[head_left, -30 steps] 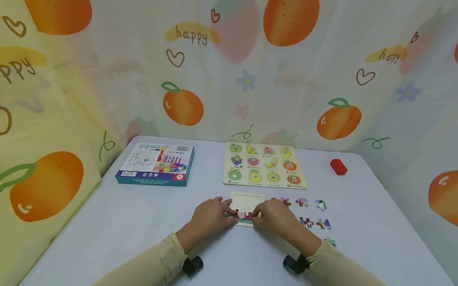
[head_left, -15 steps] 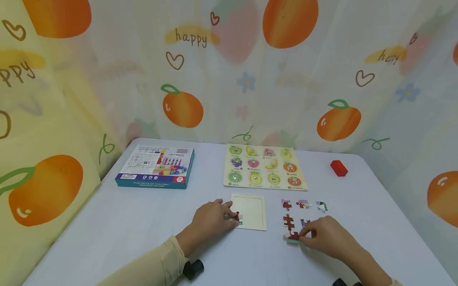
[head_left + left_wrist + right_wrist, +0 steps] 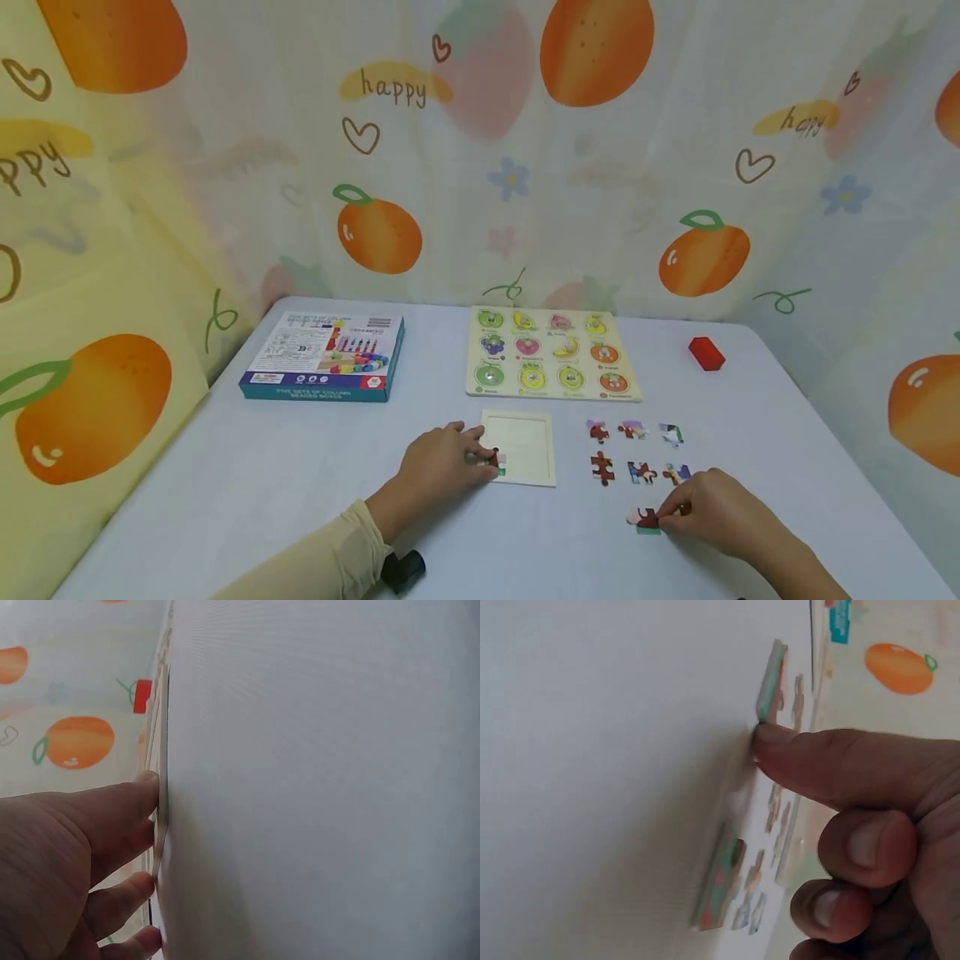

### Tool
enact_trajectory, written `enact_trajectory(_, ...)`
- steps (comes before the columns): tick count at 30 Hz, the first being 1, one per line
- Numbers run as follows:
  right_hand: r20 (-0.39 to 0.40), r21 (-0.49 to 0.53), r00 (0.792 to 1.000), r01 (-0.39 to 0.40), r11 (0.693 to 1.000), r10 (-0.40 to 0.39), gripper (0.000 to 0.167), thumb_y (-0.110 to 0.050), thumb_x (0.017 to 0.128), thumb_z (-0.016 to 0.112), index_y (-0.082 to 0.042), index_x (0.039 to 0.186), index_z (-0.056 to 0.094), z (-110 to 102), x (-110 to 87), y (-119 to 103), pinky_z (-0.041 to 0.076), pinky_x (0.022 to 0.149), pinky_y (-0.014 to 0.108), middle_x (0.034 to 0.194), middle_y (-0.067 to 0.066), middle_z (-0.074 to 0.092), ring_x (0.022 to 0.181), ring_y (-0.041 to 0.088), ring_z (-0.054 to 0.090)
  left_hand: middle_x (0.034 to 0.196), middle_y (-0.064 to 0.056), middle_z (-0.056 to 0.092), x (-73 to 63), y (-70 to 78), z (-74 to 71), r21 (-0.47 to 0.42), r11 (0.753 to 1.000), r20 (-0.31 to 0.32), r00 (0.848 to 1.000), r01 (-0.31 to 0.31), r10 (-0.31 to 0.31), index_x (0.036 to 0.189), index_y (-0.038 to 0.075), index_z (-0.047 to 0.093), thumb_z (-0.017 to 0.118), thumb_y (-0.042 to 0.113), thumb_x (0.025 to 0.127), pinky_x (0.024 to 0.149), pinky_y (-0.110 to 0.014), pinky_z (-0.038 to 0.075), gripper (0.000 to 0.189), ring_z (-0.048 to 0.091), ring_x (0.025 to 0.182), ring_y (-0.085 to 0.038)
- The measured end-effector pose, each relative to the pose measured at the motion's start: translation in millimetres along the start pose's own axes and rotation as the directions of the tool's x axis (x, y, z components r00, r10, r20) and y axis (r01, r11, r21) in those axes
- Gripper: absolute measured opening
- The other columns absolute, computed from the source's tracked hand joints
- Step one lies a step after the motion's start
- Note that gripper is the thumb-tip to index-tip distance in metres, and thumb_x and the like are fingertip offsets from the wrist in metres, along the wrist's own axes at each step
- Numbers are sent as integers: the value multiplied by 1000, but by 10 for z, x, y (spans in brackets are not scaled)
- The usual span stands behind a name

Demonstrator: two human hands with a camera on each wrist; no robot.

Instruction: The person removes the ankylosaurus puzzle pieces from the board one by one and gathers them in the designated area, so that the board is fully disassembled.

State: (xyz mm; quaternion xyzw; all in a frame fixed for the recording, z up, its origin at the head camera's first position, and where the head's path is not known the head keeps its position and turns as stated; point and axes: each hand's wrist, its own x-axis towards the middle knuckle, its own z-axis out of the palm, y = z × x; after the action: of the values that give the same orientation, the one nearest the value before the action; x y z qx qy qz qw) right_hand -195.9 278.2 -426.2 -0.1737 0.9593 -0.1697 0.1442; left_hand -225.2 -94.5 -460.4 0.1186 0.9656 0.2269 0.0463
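My left hand (image 3: 448, 458) rests at the left edge of a cream puzzle tray (image 3: 529, 448), its fingertips over a jigsaw piece with brown and green print (image 3: 498, 461) in the lower left corner. In the left wrist view, thumb and fingers (image 3: 135, 799) touch the tray's thin edge (image 3: 163, 750). Out to the right, my right hand (image 3: 723, 512) pinches a brown, pink and green jigsaw piece (image 3: 645, 520) by its right side, low over the tablecloth. Its thumb (image 3: 780, 742) lies against the end of that piece (image 3: 771, 682) in the right wrist view.
Several loose jigsaw pieces (image 3: 602, 468) lie in rows right of the tray. A green-edged piece (image 3: 720, 881) lies below my right hand. Behind stand a fruit board (image 3: 551, 400), a teal-edged box (image 3: 322, 354) at left and a red block (image 3: 707, 353) at right.
The right hand has gone from the tray to the right, taking the brown and green jigsaw piece out of the tray's bottom row. The left hand has stayed at the tray's edge.
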Motion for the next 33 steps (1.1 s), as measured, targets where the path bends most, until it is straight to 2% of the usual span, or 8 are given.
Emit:
enact_trajectory(6,-6,-21,1000,-2,1000,2,14,-21,76,84,-27,69,73,-75,91,-156,40,57,26,64,-17,61,65,8,47,132,4,60,-17,-5,9,16,1000,-12,1000,-10,11,103,28,79,78,46,79,99,-55,40,30,47,131,-30)
enact_trajectory(10,-80,55,994,77,995,-73,3,-22,82,80,-21,80,77,-172,230,-453,42,53,23,70,-15,65,63,8,50,133,4,60,-27,4,4,35,999,-11,1000,-14,14,105,28,78,78,47,80,99,-55,40,32,47,131,-30)
enact_trajectory(13,-116,96,983,157,983,-145,8,-22,86,76,-16,91,79,-162,462,-767,42,50,24,67,-11,65,56,8,51,133,4,60,-37,7,9,32,999,-22,1000,1,0,108,28,77,79,46,79,99,-55,40,34,48,130,-32)
enact_trajectory(15,-98,104,979,189,976,-179,12,-22,88,75,-14,95,79,-105,648,-965,40,48,25,67,-9,65,53,8,50,132,4,61,-41,7,18,28,1000,-29,1000,12,-11,112,28,75,79,46,79,98,-55,41,37,48,129,-32)
enact_trajectory(19,-56,14,970,236,972,-235,14,-25,86,76,-16,96,80,81,1003,-1227,45,60,30,77,-8,70,66,11,57,131,5,61,-30,13,35,46,999,-32,999,7,-5,120,27,72,78,49,79,95,-53,44,47,50,127,-30)
enact_trajectory(24,-35,-75,970,237,969,-240,12,-26,85,77,-17,92,81,273,1228,-1350,48,83,38,86,-8,73,91,18,64,134,8,59,-20,20,35,71,997,5,1000,-27,26,125,24,70,75,52,81,97,-52,43,51,48,130,-28)
enact_trajectory(27,-41,-74,971,234,970,-237,10,-24,84,77,-17,90,81,322,1271,-1388,48,84,40,85,-7,73,91,20,64,135,8,58,-30,13,18,82,995,15,999,-53,52,127,24,69,72,52,83,99,-51,41,52,47,131,-27)
enact_trajectory(33,-57,-128,954,286,950,-295,8,-24,85,76,-18,85,81,379,1322,-1465,48,81,37,80,-9,72,85,17,62,138,7,56,-60,-28,-31,98,993,38,997,-66,63,130,23,66,72,54,82,102,-50,39,57,45,133,-27)
